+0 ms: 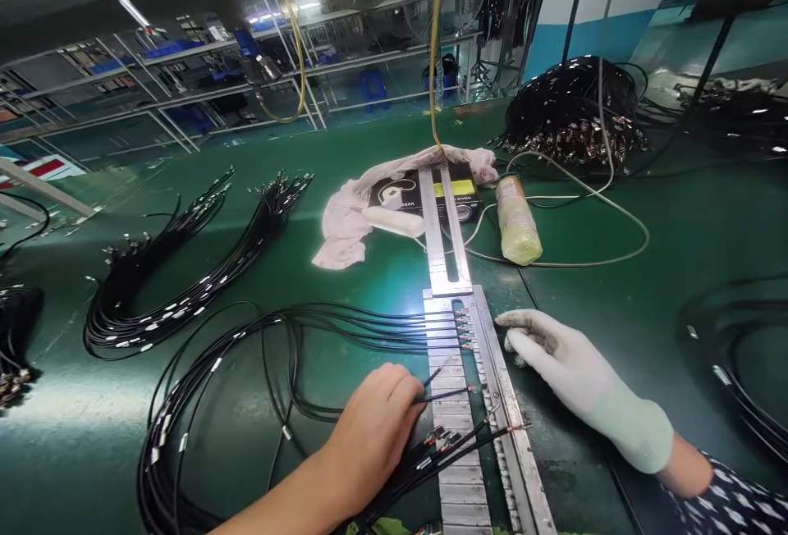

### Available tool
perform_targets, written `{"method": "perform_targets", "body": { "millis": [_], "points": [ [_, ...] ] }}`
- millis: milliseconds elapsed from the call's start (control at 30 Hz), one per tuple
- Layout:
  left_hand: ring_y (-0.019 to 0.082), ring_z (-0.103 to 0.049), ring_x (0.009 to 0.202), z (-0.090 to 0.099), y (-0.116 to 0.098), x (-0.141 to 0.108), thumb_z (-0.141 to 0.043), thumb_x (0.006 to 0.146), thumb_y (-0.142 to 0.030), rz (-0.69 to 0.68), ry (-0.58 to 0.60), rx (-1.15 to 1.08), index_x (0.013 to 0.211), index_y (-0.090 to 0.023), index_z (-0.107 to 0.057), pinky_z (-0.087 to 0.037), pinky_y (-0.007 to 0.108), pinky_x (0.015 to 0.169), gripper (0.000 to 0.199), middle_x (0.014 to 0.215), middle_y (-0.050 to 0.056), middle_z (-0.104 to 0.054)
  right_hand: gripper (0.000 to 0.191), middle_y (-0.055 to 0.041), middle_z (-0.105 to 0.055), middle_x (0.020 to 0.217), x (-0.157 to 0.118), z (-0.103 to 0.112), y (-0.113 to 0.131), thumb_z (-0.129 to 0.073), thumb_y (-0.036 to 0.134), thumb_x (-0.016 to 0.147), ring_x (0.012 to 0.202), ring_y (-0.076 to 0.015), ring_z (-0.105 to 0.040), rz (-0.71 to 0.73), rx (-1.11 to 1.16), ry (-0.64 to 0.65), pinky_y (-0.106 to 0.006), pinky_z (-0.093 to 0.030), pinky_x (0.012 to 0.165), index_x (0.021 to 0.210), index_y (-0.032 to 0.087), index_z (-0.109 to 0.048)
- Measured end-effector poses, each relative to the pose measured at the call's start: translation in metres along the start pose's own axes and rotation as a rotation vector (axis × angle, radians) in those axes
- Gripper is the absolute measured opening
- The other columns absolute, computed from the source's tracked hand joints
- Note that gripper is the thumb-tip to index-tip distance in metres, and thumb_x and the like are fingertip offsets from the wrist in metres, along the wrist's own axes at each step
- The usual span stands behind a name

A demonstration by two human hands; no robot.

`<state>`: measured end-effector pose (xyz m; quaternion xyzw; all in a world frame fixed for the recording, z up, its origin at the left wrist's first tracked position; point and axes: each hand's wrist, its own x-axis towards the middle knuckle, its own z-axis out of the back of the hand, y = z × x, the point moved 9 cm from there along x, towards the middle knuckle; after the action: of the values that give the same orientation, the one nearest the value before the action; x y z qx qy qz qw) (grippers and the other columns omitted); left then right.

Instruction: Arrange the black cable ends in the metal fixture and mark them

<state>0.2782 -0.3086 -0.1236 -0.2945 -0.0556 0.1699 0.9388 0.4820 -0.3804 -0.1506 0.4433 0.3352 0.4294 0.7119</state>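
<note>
My bare left hand [378,424] is closed around black cables [446,394], whose stripped ends point right across a slotted metal fixture [459,477]. Higher on the fixture, several black cables [369,317] lie side by side in its slots, their reddish wire ends over the dark gap. More cable ends [455,453] lie loose across the metal just below my left hand. To the right of the fixture, my right hand [570,367] wears a white glove. Its thumb and forefinger are slightly apart near the rail, with nothing visible between them; the other fingers are curled and partly hidden.
Coiled cables [148,436] spread left of the fixture, with a bent cable bundle [178,305] farther back. A pinkish cloth [345,223], a black box [474,198] and a yellowish wrapped bottle [517,227] lie behind. A large cable heap [572,108] sits back right.
</note>
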Motion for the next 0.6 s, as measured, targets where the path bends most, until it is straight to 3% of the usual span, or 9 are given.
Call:
{"method": "perform_targets", "body": {
  "millis": [133, 200, 333, 433, 500, 600],
  "points": [
    [0.012, -0.052, 0.073, 0.004, 0.009, 0.002, -0.050, 0.096, -0.022, 0.146, 0.082, -0.290, 0.085, -0.018, -0.056, -0.037, 0.022, 0.065, 0.013, 0.078, -0.001, -0.058, 0.027, -0.0014, -0.063, 0.094, 0.002, -0.006, -0.009, -0.050, 0.043, 0.095, 0.089, -0.0165, -0.060, -0.017, 0.013, 0.011, -0.028, -0.049, 0.084, 0.110, 0.024, -0.061],
    [0.010, -0.052, 0.072, 0.012, 0.013, 0.007, -0.056, 0.093, -0.023, 0.191, 0.067, -0.344, 0.083, -0.018, -0.058, -0.036, 0.021, 0.064, 0.011, 0.076, -0.002, -0.057, 0.026, -0.0003, -0.062, 0.089, 0.001, -0.007, -0.007, -0.050, 0.043, 0.095, 0.085, -0.0154, -0.060, -0.005, 0.022, 0.018, -0.027, -0.050, 0.080, 0.110, 0.024, -0.061],
    [0.011, -0.050, 0.078, 0.031, 0.020, 0.027, -0.058, 0.092, -0.023, 0.108, -0.116, -0.358, 0.097, -0.020, -0.055, -0.040, 0.020, 0.069, 0.007, 0.087, -0.001, -0.053, 0.023, 0.0013, -0.062, 0.096, 0.001, -0.005, -0.006, -0.049, 0.042, 0.096, 0.084, -0.0138, -0.059, 0.000, -0.006, 0.014, -0.026, -0.049, 0.078, 0.110, 0.028, -0.060],
    [0.010, -0.047, 0.075, 0.040, 0.026, 0.038, -0.054, 0.093, -0.017, 0.035, -0.221, -0.290, 0.090, -0.019, -0.053, -0.038, 0.019, 0.066, 0.003, 0.082, -0.001, -0.050, 0.020, 0.0028, -0.063, 0.101, 0.002, -0.004, -0.006, -0.049, 0.039, 0.097, 0.088, -0.0135, -0.060, 0.012, -0.027, 0.009, -0.026, -0.050, 0.080, 0.111, 0.030, -0.059],
    [0.010, -0.048, 0.074, 0.043, 0.027, 0.040, -0.055, 0.093, -0.015, -0.037, -0.220, -0.217, 0.090, -0.019, -0.055, -0.037, 0.020, 0.066, 0.005, 0.081, -0.001, -0.051, 0.019, 0.0040, -0.063, 0.104, 0.002, -0.004, -0.006, -0.049, 0.039, 0.097, 0.092, -0.0138, -0.060, 0.029, -0.029, 0.004, -0.027, -0.050, 0.082, 0.111, 0.032, -0.059],
    [0.010, -0.050, 0.073, 0.039, 0.023, 0.039, -0.054, 0.093, -0.013, -0.180, -0.128, -0.100, 0.103, -0.019, -0.059, -0.037, 0.020, 0.065, 0.012, 0.082, 0.000, -0.055, 0.018, 0.0051, -0.064, 0.105, 0.002, -0.005, -0.007, -0.050, 0.038, 0.096, 0.093, -0.0144, -0.060, 0.030, -0.053, -0.004, -0.028, -0.050, 0.082, 0.109, 0.033, -0.060]
  ]
}}
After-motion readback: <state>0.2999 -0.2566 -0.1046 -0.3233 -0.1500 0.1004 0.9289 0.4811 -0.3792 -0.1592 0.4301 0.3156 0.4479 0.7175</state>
